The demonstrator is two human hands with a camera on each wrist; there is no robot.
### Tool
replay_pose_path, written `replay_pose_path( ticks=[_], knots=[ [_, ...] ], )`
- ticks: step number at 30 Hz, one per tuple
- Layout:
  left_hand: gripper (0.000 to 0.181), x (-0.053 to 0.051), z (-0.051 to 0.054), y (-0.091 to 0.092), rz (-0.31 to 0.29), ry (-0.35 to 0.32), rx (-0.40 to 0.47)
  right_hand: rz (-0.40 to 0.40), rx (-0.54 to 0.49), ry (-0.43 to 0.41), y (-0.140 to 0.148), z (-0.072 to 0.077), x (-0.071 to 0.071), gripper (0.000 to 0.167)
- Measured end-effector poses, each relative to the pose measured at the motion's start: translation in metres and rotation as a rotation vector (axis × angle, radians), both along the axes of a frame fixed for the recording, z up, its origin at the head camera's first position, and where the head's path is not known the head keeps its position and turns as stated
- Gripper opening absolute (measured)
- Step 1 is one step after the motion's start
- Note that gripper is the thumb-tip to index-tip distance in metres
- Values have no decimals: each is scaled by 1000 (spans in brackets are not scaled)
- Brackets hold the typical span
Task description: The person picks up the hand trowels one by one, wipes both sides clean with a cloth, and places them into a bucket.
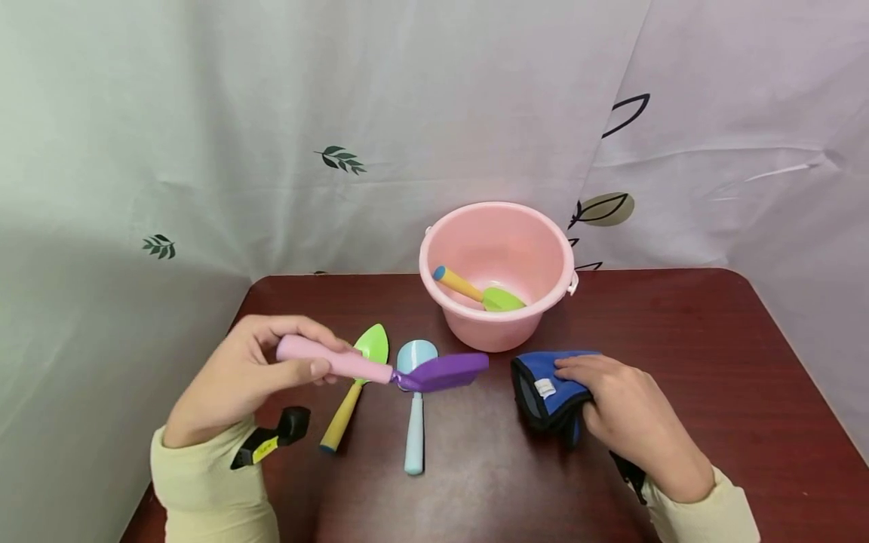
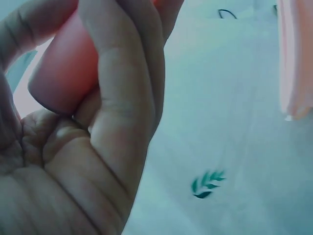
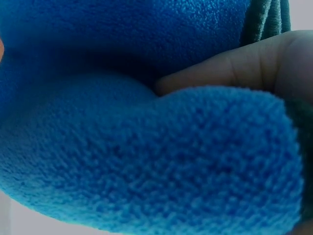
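Note:
My left hand grips a toy shovel by its pink handle, and the purple blade points right above the table. In the left wrist view the handle's rounded end shows between thumb and fingers. My right hand holds a folded blue cloth with black edging and a small white tag. Seen from the right wrist, fuzzy blue fabric bunches around a finger. Below the shovel lie a green trowel with a yellow handle and a light blue scoop.
A pink bucket stands at the back of the dark red table. Inside it leans another green trowel with a yellow handle. A pale curtain with leaf prints hangs behind the table.

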State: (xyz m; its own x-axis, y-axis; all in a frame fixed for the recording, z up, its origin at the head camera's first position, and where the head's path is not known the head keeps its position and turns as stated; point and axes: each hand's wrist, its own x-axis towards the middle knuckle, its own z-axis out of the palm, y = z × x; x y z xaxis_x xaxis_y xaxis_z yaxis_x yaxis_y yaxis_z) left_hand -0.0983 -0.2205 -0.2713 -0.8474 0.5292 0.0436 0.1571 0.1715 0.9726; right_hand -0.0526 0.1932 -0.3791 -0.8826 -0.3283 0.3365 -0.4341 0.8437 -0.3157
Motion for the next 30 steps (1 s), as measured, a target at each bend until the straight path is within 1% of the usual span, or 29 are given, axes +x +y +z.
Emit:
replay_pose_path(
  ticks=[2,4,6,10,13,16,18,20,22,25,28,30],
  knots=[
    [20,-6,10,2,4,41,-15,0,0,-1,0,0,0,48],
    [19,-12,19,5,24,71,-51,0,0,1,0,-1,0,48],
    [17,-18,27,9,64,94,-106,3,-1,9,0,-2,0,48],
    [14,-36,36,19,99,122,-136,8,-2,5,0,-2,-1,48],
    [14,-51,39,30,125,151,-141,9,-2,-3,0,-2,-1,47],
    [14,-68,39,43,177,188,-201,11,0,12,0,-3,-2,48],
    [12,-82,36,53,192,223,-243,15,-1,27,0,-4,-2,48],
    [11,-95,32,62,191,266,-284,18,0,40,1,-5,-3,48],
    [10,-107,28,71,170,313,-327,21,-1,44,1,-5,-3,49],
    [12,-122,23,85,128,360,-380,22,0,46,0,-6,-2,49],
    [14,-134,19,97,90,413,-448,26,-2,40,0,-6,-2,49],
    [15,-141,16,104,65,458,-509,26,-4,30,-1,-6,-2,50]
  ],
)
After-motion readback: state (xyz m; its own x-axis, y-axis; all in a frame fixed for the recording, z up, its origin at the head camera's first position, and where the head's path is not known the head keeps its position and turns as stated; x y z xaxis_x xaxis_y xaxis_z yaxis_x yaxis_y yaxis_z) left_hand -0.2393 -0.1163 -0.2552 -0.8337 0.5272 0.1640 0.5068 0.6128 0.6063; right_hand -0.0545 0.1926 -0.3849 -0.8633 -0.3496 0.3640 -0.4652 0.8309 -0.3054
